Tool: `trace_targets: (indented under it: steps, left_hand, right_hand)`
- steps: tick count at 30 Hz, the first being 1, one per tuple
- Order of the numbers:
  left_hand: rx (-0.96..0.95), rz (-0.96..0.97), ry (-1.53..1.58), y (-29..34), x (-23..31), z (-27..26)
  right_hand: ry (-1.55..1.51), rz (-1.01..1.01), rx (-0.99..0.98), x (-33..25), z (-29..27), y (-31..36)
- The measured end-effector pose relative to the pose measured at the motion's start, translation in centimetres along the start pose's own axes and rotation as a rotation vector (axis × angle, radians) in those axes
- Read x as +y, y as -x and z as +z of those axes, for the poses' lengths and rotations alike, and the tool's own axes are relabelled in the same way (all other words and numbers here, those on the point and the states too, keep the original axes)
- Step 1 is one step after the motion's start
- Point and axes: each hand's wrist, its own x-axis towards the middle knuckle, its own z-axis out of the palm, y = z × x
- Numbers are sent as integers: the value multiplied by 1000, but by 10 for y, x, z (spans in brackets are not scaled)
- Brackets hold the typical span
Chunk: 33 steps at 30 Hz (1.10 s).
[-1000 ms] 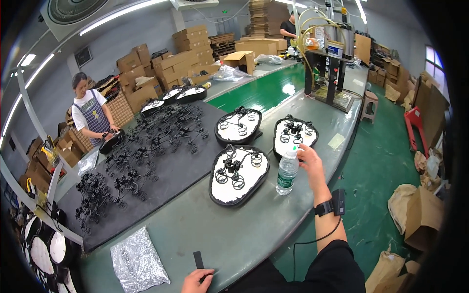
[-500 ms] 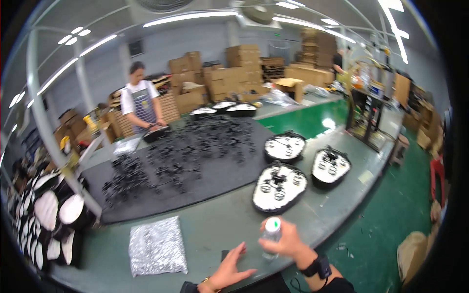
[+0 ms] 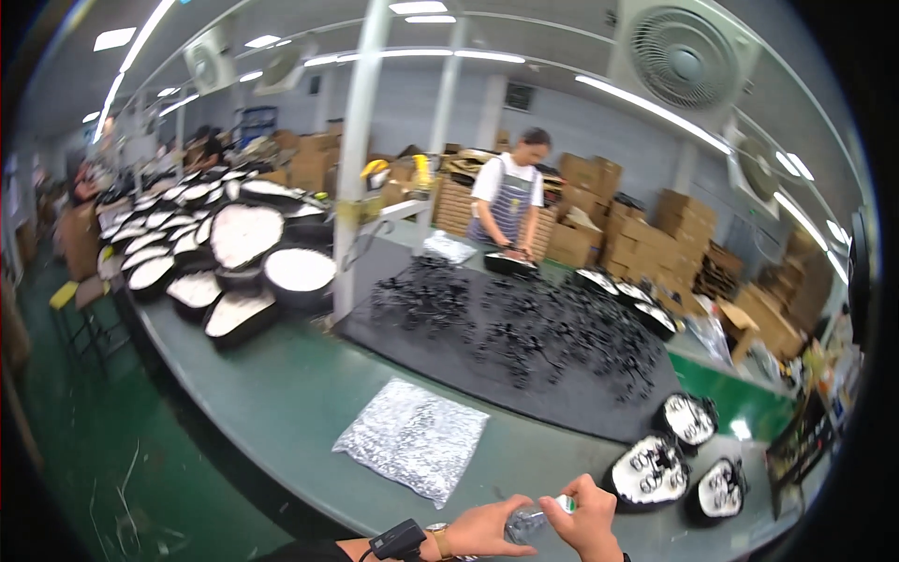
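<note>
A small clear bottle [image 3: 525,527] is tilted between my hands at the table's near edge. My left hand [image 3: 479,530] curls around its body, thumb on one side and fingers on the other. With bent fingers my right hand [image 3: 591,518] grips the white cap [image 3: 566,504], which has a green mark on top. Just beyond the left hand, a silvery bubble-wrap packet [image 3: 412,442] lies flat on the table [image 3: 272,398]. Several black, rounded trays with white insides and black fittings [image 3: 648,471] stand to the right of my hands.
A black mat [image 3: 440,361] carries many small black parts [image 3: 552,323]. Behind it a co-worker [image 3: 510,201] handles a black tray [image 3: 509,263]. Stacked white-filled trays [image 3: 245,234] crowd the table's left part beside a metal post [image 3: 354,169]. Cardboard boxes [image 3: 646,239] line the back.
The view has swung left. My left hand, open and apart before, now holds the bottle's body. My right hand has shifted to the cap, and the bottle has tipped from upright.
</note>
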Motion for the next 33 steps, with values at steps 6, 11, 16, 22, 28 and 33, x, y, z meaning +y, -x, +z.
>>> trace_targets:
  steps: [6, 11, 16, 22, 28, 33]
  left_hand:
    - [-521, -40, 391, 0, -4, -41]
    - [-699, -40, 468, 1, -21, -71]
    - [-764, -134, 546, -3, 2, -104]
    - [-225, 132, 165, 8, 15, -138]
    - [-22, 345, 3, 5, 73, -159]
    - [117, 640, 79, -1, 68, -159]
  right_hand:
    - [-204, -142, -230, -46, -18, -36]
    - [-407, -377, -532, -89, -45, -80]
    - [-352, -552, -610, -110, -57, -107]
    - [-460, -461, -274, -84, -53, -136]
    - [-514, -242, -187, -58, -33, -107]
    - [-520, -107, -201, -48, -27, -84]
